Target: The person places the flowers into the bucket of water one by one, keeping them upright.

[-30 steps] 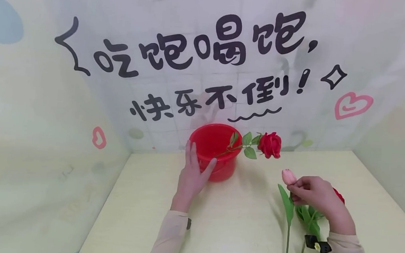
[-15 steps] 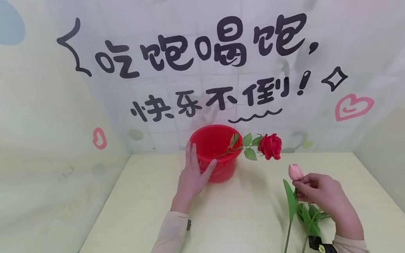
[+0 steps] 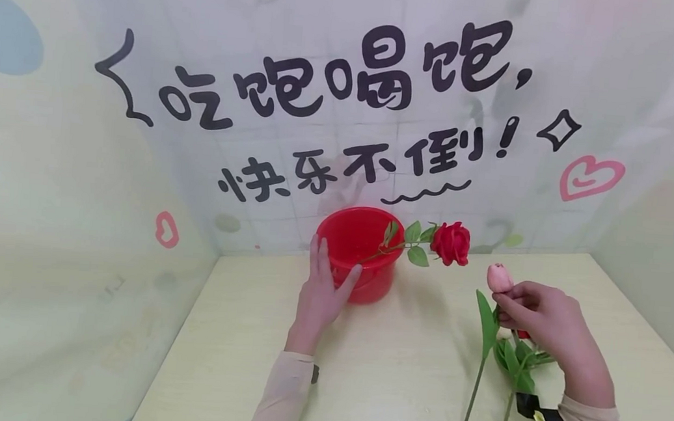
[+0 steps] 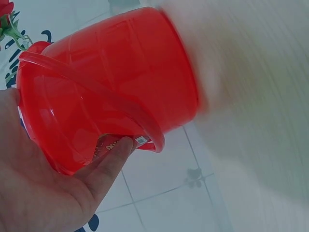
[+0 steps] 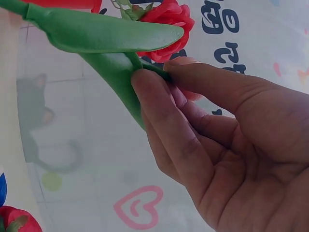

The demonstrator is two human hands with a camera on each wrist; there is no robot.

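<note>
While the right hand (image 3: pixel 549 320) pinches the pink tulip (image 3: pixel 487 336) high on its stem, which slants toward the near edge of the desk (image 3: pixel 408 372), the red bucket (image 3: pixel 374 285) stands leftward by the back edge, the left hand (image 3: pixel 320 300) resting straight-fingered against it.

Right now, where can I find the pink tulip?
In the head view, the pink tulip is right of the red bucket, pinched just below its bloom by the right hand.
</note>
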